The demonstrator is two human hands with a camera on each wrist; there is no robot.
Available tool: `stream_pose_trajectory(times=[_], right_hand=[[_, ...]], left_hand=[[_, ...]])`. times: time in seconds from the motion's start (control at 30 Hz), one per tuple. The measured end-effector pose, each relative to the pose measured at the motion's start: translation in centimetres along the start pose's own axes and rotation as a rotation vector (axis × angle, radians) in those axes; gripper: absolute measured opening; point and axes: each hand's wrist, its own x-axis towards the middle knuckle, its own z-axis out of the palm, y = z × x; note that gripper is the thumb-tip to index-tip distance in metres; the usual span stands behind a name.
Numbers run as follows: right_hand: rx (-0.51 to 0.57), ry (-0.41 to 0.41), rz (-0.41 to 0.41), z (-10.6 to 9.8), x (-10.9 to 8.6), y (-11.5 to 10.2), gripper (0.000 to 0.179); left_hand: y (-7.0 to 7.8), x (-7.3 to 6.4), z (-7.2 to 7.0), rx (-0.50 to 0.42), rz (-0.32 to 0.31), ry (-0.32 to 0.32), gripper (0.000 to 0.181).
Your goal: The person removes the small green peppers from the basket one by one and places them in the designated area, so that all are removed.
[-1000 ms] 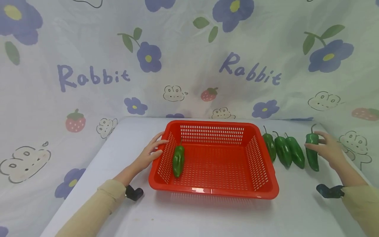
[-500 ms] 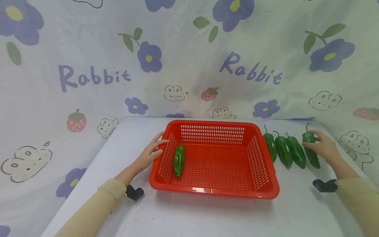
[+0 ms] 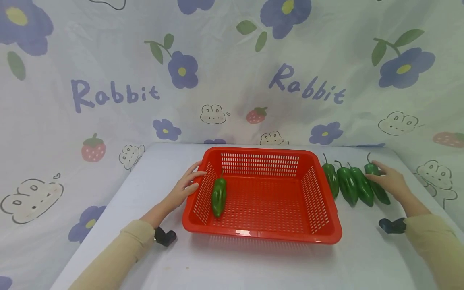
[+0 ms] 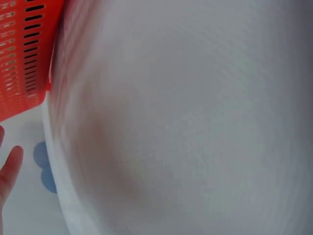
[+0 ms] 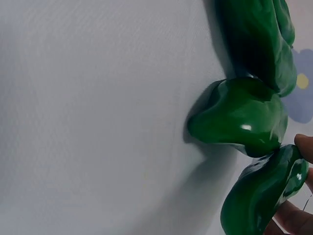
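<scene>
A red perforated plastic basket (image 3: 259, 234) stands mid-table with one green pepper (image 3: 218, 197) lying inside at its left. My left hand (image 3: 183, 186) rests on the basket's left rim, its fingers spread along the edge. To the right of the basket, several green peppers lie side by side, stems pointing away. My right hand (image 3: 391, 181) grips the rightmost green pepper (image 3: 380, 193) near its stem end, between thumb and fingers. In the right wrist view that pepper (image 5: 259, 196) meets the neighbouring pepper (image 5: 244, 117), with fingertips (image 5: 305, 147) at its upper end.
A white cloth covers the table (image 3: 290, 266). Behind it hangs a printed curtain (image 3: 232, 72) with flowers, rabbits and strawberries. Black wrist mounts (image 3: 164, 236) stick out below both sleeves. Another pepper (image 3: 330, 180) lies close against the basket's right side.
My right hand has moved left with the rightmost pepper, bringing it up beside the row and tilting its stem leftward. The left hand and basket stay in place.
</scene>
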Motion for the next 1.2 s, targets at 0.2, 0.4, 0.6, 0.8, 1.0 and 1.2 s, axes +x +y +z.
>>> stream_pose_trajectory(times=[0.2, 0.4, 0.6, 0.8, 1.0, 1.2], right_hand=[[-0.008, -0.042, -0.001, 0.3, 0.3, 0.4, 0.075], [-0.012, -0.101, 0.012, 0.8, 0.6, 0.9, 0.075], [-0.017, -0.133, 0.046, 1.2, 0.7, 1.2, 0.074], [-0.003, -0.129, 0.055, 1.3, 0.7, 1.1, 0.074], [-0.006, -0.133, 0.048, 1.1, 0.7, 1.2, 0.079], [-0.004, -0.139, 0.004, 0.5, 0.7, 1.2, 0.080]], left_hand=[[0.0, -0.1, 0.2, 0.001, 0.003, 0.009, 0.040], [0.1, -0.1, 0.2, 0.000, 0.014, 0.014, 0.038], [0.1, -0.1, 0.3, -0.007, 0.015, 0.012, 0.039], [0.0, -0.1, 0.2, -0.003, 0.017, 0.014, 0.039], [-0.2, 0.0, 0.1, -0.001, 0.016, 0.006, 0.039], [0.0, 0.0, 0.1, 0.000, 0.013, 0.010, 0.038]])
